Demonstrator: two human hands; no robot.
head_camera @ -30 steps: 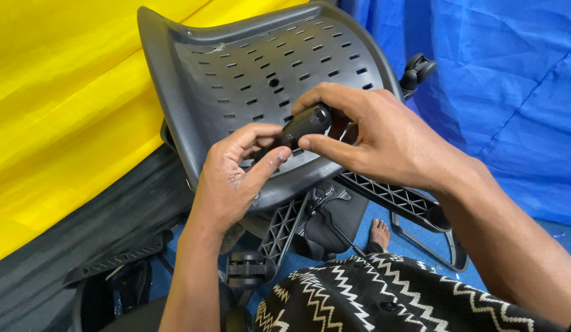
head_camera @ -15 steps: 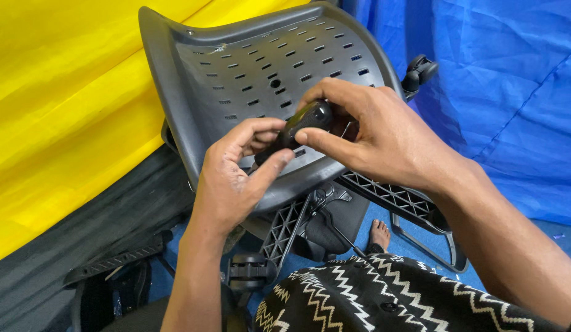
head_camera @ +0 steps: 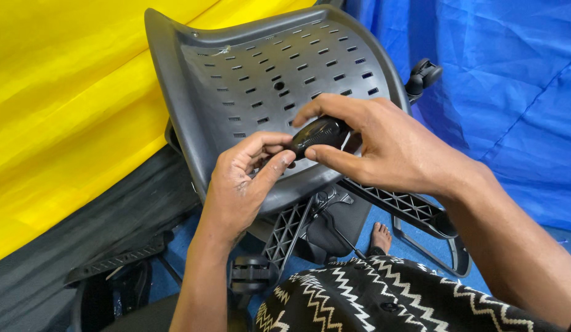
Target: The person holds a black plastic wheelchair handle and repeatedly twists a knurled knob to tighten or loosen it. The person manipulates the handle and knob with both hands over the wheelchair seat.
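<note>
both hands (head_camera: 384, 154) gripping blk knob (head_camera: 316, 134), grey chair shell (head_camera: 248, 67)

Yellow plastic sheet (head_camera: 70, 104) fills the upper left; crinkled blue tarpaulin (head_camera: 500, 92) fills the upper right. Black-and-white zigzag-patterned cloth (head_camera: 384, 295) lies at bottom centre, a bare foot (head_camera: 380, 236) just above it.

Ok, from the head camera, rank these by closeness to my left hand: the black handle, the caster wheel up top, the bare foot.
From the left hand:
1. Black handle, touching its fingertips, shared with the right hand.
2. Bare foot, lower right.
3. Caster wheel, upper right, beyond the seat shell.
</note>
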